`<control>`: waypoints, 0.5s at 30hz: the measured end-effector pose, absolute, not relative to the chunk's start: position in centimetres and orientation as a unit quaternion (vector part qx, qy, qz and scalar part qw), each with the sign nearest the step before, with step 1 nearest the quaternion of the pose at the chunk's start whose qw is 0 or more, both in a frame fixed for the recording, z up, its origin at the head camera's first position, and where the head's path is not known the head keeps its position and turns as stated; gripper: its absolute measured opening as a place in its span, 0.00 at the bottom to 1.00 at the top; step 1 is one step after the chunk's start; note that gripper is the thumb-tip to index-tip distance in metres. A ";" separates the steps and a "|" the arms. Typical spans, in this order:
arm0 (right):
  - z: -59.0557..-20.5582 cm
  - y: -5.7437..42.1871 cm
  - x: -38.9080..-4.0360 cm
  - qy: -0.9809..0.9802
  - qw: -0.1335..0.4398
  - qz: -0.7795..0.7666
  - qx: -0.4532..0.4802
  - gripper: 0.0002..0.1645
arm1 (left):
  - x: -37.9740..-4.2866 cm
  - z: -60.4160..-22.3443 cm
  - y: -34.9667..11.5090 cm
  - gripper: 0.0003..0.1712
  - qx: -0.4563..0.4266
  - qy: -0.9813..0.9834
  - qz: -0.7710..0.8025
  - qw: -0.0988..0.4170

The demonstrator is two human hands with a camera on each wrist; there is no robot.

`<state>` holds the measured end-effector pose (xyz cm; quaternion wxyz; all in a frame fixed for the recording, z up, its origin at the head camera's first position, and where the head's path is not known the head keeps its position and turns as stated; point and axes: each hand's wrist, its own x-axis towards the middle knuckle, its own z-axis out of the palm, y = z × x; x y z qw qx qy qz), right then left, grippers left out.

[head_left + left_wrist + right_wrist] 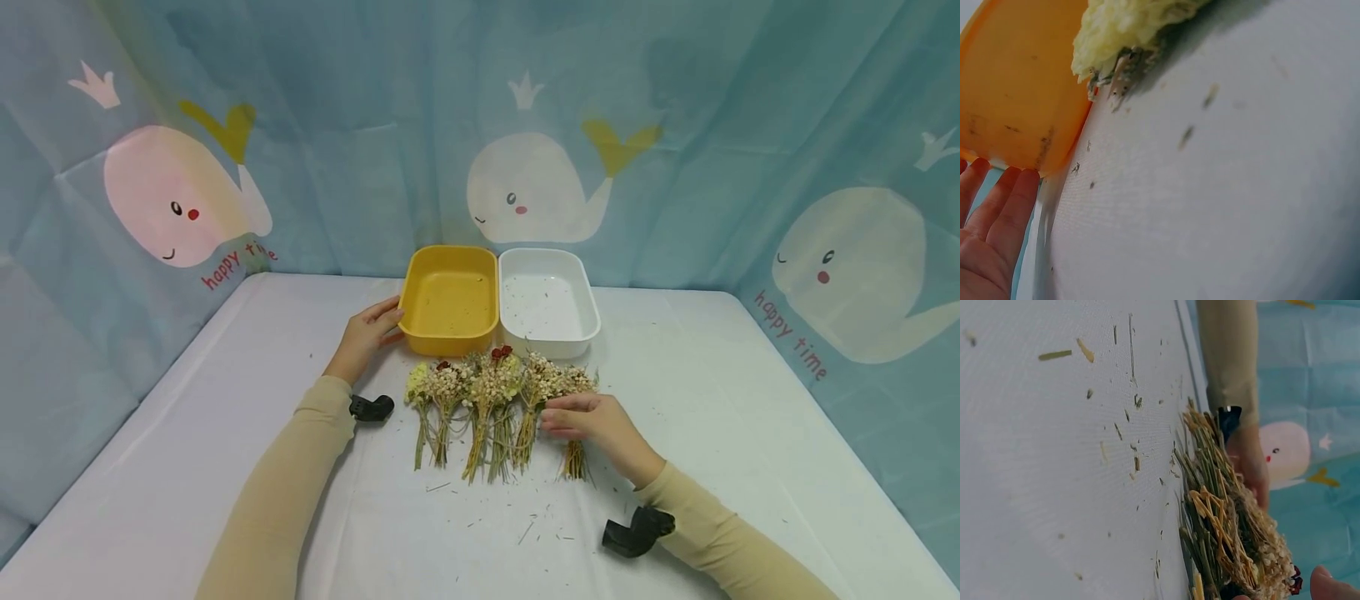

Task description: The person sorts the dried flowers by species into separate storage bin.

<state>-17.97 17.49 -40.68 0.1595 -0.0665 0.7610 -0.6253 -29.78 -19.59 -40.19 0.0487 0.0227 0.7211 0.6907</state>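
Observation:
My left hand (367, 333) is at the left wall of a yellow plastic bin (450, 337). In the left wrist view its straight fingers (1013, 209) meet the bin's edge. A row of small dried-flower bunches (480, 400) lies in front of the bins, stems toward me. They have cream, pale yellow and dark red heads. My right hand (600, 421) hovers at the right end of the row, partly covering the rightmost bunch (574, 462). In the right wrist view its thumb (1329, 586) stands apart from the fingertip beside the bundled stems (1210, 506).
A white bin (551, 308) stands against the yellow one on its right; both have small plant bits inside. Broken stem pieces (525, 533) litter the white table (420, 550) in front of the bunches. A blue whale-print curtain (360, 192) closes off the back and sides.

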 end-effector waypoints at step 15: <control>-41.2 16.7 -19.0 0.743 0.214 -0.630 -0.074 0.25 | -29.6 -40.2 -19.5 0.33 0.014 0.725 0.686 0.050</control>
